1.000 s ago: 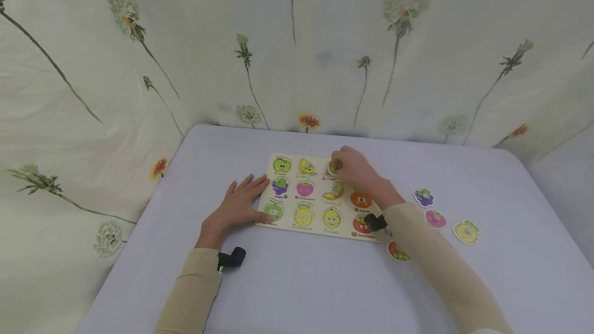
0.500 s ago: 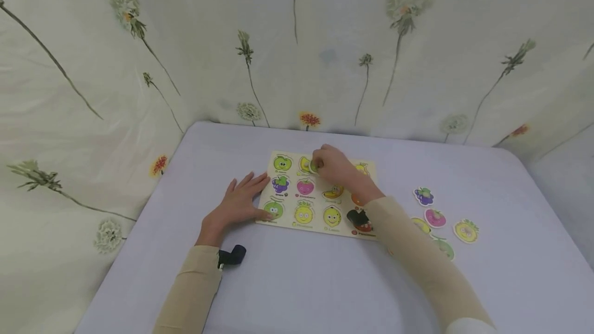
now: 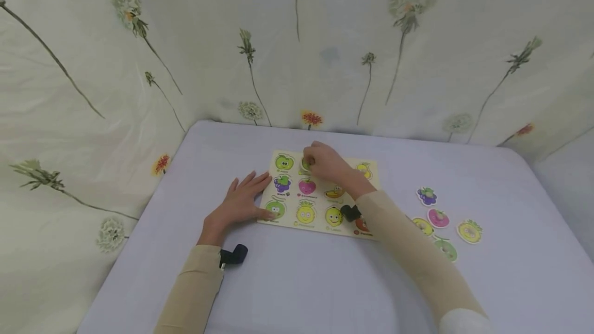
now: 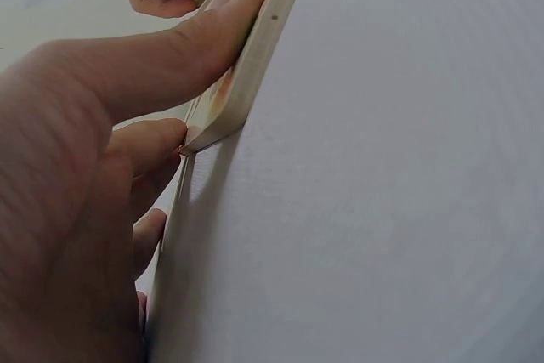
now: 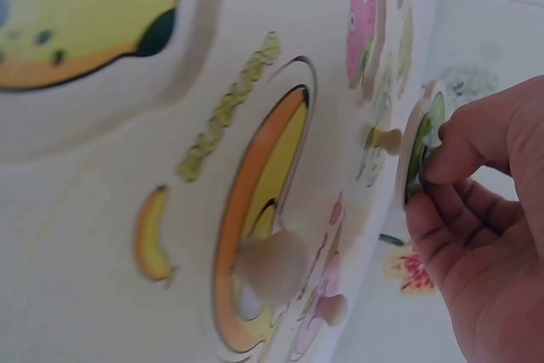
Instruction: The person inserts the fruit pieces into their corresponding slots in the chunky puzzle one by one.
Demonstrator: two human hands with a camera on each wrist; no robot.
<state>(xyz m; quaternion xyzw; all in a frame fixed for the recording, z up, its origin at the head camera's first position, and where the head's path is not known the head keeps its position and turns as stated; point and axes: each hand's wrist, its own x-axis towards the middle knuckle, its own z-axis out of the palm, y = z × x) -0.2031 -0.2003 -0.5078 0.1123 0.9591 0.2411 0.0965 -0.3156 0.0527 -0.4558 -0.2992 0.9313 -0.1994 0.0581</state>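
"What has the right hand (image 3: 327, 165) got?"

"A green piece (image 5: 434, 125). Thumb and fingers pinch it, just right of the middle in the right wrist view."

"And in the head view?"

"Near the middle of the frame, at the top row of the wooden board (image 3: 320, 207), second picture from the left. The fingers cover a good part of it, so I can't tell which fruit it is, or whether it touches the board."

"The left hand (image 3: 236, 204)?"

"Grasping nothing. It lies spread, left of the middle, fingertips by the board's left edge and thumb over the lower left corner, on the melon (image 3: 278, 207). In the left wrist view that thumb rests on the board, towards the top of the frame."

"I spot a banana (image 5: 268, 176) too."

"Yes, around the middle of the right wrist view, with a pale knob (image 5: 274, 267) standing out of its lower part."

"And those loose pieces, right side of the head view?"

"Grapes (image 3: 426, 196) uppermost, a pink piece (image 3: 438, 218) below, a pineapple (image 3: 469, 232) farther right. A yellow piece (image 3: 423, 226) lies beside the right sleeve (image 3: 413, 256), and a pale green piece (image 3: 446, 249) sits lowest, all on the whitish table (image 3: 297, 282)."
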